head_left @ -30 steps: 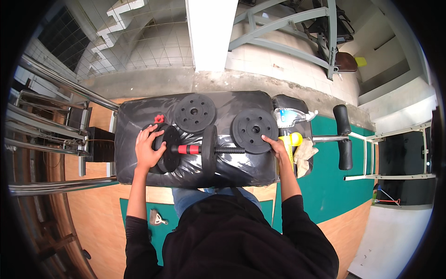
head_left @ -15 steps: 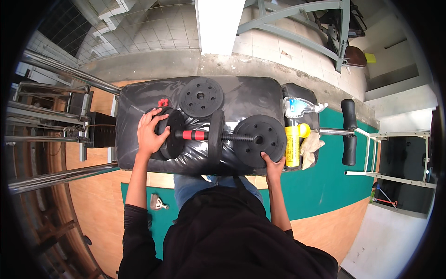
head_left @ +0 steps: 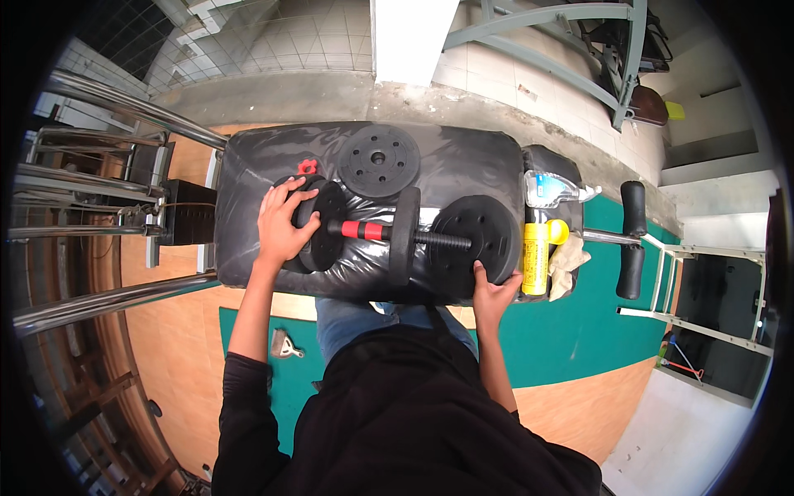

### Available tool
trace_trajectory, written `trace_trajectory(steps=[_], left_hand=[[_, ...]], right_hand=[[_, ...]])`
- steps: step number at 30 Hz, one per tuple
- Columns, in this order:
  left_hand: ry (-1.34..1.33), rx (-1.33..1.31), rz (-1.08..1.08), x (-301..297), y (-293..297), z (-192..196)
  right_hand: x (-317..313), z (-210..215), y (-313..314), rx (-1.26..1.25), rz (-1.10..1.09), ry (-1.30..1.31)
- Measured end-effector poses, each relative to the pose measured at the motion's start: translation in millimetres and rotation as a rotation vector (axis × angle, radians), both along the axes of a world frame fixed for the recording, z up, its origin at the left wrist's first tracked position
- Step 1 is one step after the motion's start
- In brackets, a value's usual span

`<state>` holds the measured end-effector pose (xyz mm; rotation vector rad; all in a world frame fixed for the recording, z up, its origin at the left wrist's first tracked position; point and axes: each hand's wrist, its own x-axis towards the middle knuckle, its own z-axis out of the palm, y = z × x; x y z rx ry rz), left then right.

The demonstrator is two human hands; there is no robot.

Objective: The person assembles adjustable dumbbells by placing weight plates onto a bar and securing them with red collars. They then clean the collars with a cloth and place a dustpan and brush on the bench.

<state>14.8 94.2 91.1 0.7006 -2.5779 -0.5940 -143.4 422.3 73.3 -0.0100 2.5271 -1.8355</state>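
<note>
Since the earlier frame, the right hand has brought its round black plate across to the threaded end of the bar and tipped it up from flat. The largest thing is the padded bench, wrapped in shiny black plastic. On it, beyond the bar, another plate lies flat. The right hand pinches the near rim of its plate, thumb on the face; whether the bar enters the hole cannot be told. The left hand grips the left-end plates, fingers arched over the rim. Between the hands runs the dumbbell bar, red on its grip, with a middle plate standing edge-on along it. Further right are a yellow canister, a clear bottle and a pale cloth. Smallest is a red star-shaped nut, beyond the left hand.
</note>
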Motion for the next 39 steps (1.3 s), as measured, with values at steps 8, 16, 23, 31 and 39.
trace_trajectory(steps=[8, 16, 23, 31, 39], left_hand=[[0.007, -0.011, 0.015, 1, 3, 1], [0.009, -0.014, 0.021, 2, 4, -2], [0.025, -0.008, 0.019, 1, 3, -4], [0.046, 0.009, -0.005, 0, 2, -8], [0.066, 0.016, -0.029, 1, 2, -9]], right_hand=[[6, 23, -10, 0.363, 0.093, 0.196], [23, 34, -41, 0.475, 0.152, 0.326], [44, 22, -70, 0.432, 0.151, 0.297], [59, -4, -78, 0.303, 0.121, 0.278], [54, -32, -38, 0.042, 0.329, -0.119]])
